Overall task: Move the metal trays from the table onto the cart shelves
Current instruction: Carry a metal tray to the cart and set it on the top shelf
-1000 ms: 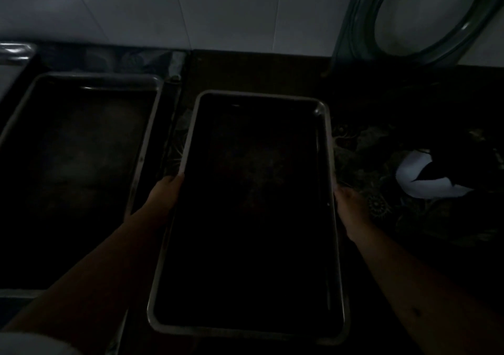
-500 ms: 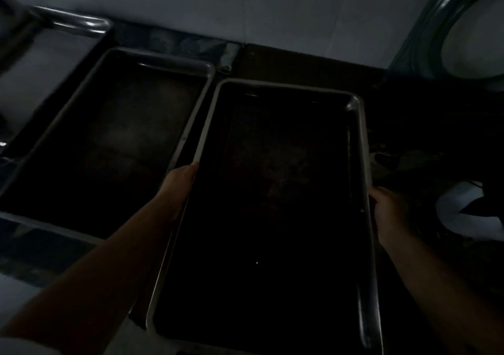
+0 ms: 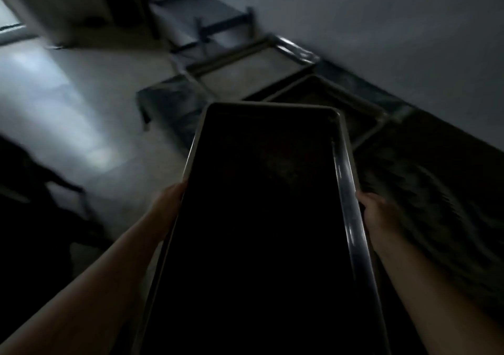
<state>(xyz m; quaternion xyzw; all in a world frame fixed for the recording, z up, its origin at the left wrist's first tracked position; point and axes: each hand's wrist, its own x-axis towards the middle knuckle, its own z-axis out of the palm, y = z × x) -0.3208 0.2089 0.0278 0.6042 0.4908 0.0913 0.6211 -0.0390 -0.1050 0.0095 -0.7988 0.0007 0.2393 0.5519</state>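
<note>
Far left: dim floor [image 3: 81, 125] with a pale patch of light, blurred; a dark shape at the lower left edge, too dark to identify.

Left forearm rising from the lower left corner, stretched forward and up toward the frame's centre, wrist nearly straight. Left hand [image 3: 167, 204] pressed against the left long rim of the held tray, thumb side uppermost, fingers wrapped under the rim and out of sight; clamped on that edge.

Centre: held tray [image 3: 261, 218], a long rectangular metal pan, dark inside, rim catching faint light, carried lengthwise away from the body and lifted clear of the table, its far end over the floor and the table's edge. Level or slightly tilted: cannot tell in the blur.

Beyond its far end, upper centre: a metal-framed rack [image 3: 207, 27] with open shelves, blurred, standing against the wall [image 3: 381, 13].

Just right of the far end: second tray [image 3: 327, 101], resting on the dark table [image 3: 436, 191] near the wall, partly hidden by the held tray.

Right hand [image 3: 377, 212] gripping the right long rim about opposite the left hand, knuckles outward, fingers curled beneath the edge. Right forearm running down to the lower right corner, elbow out of frame.
</note>
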